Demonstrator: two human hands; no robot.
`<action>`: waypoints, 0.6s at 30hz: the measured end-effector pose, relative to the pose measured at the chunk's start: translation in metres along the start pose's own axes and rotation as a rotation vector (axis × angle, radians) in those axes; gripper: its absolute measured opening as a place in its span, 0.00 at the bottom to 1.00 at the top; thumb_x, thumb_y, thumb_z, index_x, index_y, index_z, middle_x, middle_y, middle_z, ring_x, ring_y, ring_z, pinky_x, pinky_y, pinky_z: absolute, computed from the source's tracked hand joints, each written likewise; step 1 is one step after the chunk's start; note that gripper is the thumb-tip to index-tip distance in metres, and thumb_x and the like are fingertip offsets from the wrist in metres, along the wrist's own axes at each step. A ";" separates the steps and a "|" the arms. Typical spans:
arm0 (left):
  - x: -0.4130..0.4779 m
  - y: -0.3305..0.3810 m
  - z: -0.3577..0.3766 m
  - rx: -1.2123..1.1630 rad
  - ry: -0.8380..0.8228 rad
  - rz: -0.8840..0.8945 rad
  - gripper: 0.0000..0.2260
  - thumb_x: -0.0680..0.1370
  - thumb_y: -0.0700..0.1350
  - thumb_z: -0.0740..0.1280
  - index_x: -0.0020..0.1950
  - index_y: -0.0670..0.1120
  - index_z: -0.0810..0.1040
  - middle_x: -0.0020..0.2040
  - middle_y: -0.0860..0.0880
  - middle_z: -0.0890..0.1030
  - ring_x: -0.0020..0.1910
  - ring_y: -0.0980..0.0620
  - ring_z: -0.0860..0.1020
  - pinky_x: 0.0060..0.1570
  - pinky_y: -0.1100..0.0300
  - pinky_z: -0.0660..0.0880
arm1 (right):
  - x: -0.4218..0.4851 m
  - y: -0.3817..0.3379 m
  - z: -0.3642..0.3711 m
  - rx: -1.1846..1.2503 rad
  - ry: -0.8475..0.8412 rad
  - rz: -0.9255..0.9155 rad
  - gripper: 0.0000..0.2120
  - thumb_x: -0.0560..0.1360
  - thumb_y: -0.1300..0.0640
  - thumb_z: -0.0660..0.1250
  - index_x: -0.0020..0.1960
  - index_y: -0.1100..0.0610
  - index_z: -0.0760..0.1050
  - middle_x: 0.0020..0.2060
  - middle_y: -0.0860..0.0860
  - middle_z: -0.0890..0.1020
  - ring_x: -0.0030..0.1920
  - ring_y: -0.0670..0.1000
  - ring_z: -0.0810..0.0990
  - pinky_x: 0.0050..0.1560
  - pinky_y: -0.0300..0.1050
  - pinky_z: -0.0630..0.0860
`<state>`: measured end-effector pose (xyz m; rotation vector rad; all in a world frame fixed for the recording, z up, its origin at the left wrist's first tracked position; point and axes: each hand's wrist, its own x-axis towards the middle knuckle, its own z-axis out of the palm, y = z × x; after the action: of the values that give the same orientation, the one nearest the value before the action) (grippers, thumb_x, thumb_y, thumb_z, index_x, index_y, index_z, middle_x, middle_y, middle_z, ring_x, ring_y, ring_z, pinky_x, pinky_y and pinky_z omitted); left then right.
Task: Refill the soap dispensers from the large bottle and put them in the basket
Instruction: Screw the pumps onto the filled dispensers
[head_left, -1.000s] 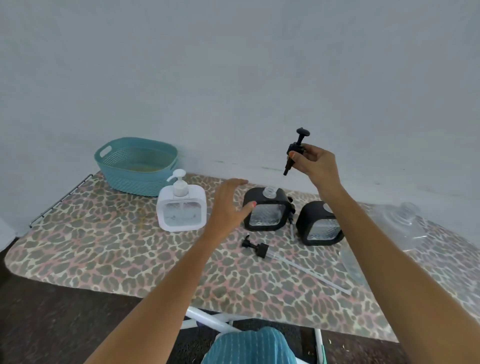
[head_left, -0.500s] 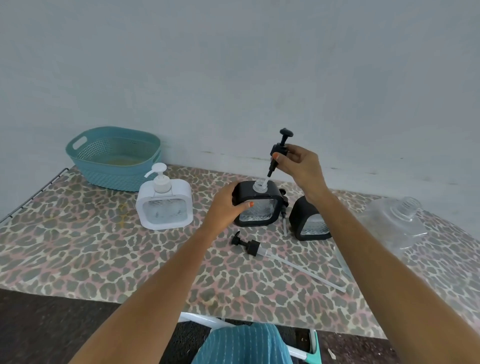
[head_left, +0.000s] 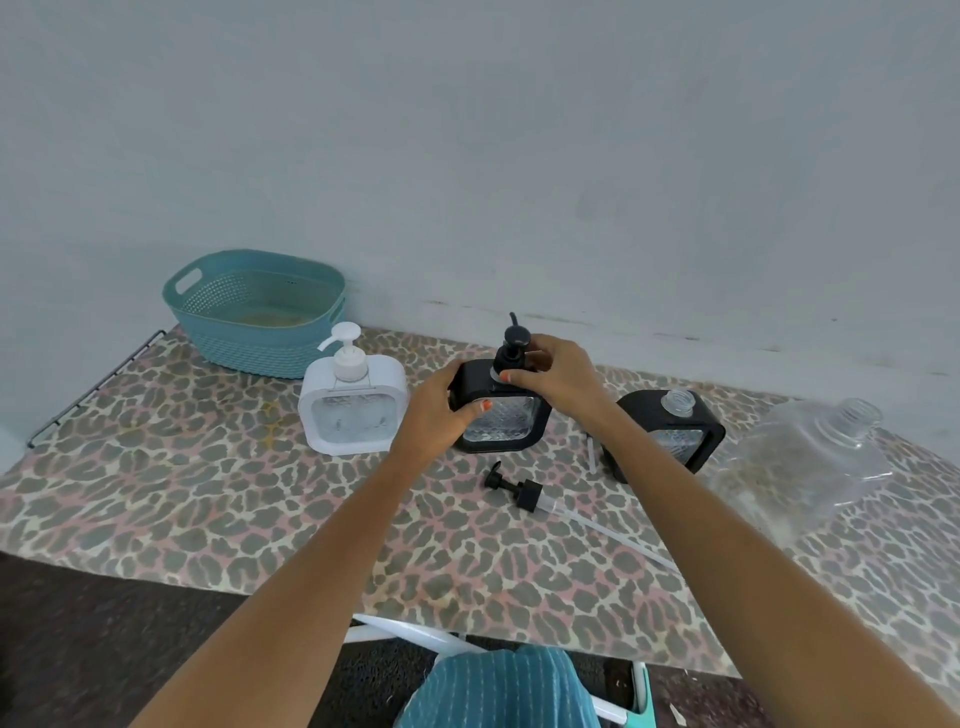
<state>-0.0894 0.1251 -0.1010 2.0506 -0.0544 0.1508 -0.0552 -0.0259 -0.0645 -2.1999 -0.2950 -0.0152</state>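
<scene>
My left hand (head_left: 437, 410) grips the left side of a black soap dispenser (head_left: 506, 423) standing mid-table. My right hand (head_left: 553, 375) pinches its black pump head (head_left: 514, 347), which sits on the dispenser's neck. A white dispenser (head_left: 353, 404) with its pump on stands to the left. A second black dispenser (head_left: 675, 434) stands to the right with its neck uncovered. Its loose black pump (head_left: 519, 489) with a long clear tube lies on the table in front. The large clear bottle (head_left: 802, 467) lies on its side at the far right. The teal basket (head_left: 254, 314) stands at the back left.
The leopard-print table (head_left: 208, 499) runs up to a pale wall; its front edge drops to a dark floor. A short clear tube piece (head_left: 591, 453) lies between the two black dispensers. Teal striped cloth (head_left: 498, 691) shows at the bottom.
My right hand has lowered the pump from above the dispenser onto its neck. My left hand moved from reaching to holding the dispenser's side.
</scene>
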 end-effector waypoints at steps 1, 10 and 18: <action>-0.001 0.000 -0.001 0.003 0.002 -0.002 0.21 0.74 0.40 0.68 0.65 0.42 0.69 0.61 0.44 0.76 0.57 0.51 0.74 0.50 0.70 0.65 | 0.001 0.000 0.001 -0.044 0.009 -0.010 0.19 0.69 0.57 0.72 0.58 0.60 0.76 0.52 0.56 0.82 0.52 0.51 0.78 0.45 0.29 0.69; -0.001 -0.001 -0.001 -0.009 0.006 -0.011 0.21 0.74 0.40 0.68 0.65 0.41 0.69 0.61 0.43 0.76 0.57 0.52 0.73 0.46 0.75 0.62 | 0.004 -0.001 0.010 0.009 -0.001 0.080 0.25 0.69 0.55 0.73 0.61 0.63 0.69 0.55 0.54 0.75 0.56 0.51 0.74 0.52 0.41 0.69; 0.000 -0.004 0.000 0.008 0.009 0.002 0.21 0.74 0.41 0.68 0.65 0.42 0.69 0.60 0.43 0.77 0.52 0.56 0.71 0.46 0.75 0.62 | 0.010 0.001 0.011 0.175 0.031 0.089 0.29 0.66 0.64 0.74 0.63 0.62 0.67 0.46 0.51 0.78 0.45 0.48 0.77 0.42 0.30 0.72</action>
<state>-0.0891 0.1275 -0.1045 2.0578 -0.0503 0.1612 -0.0463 -0.0156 -0.0712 -2.0352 -0.1740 0.0253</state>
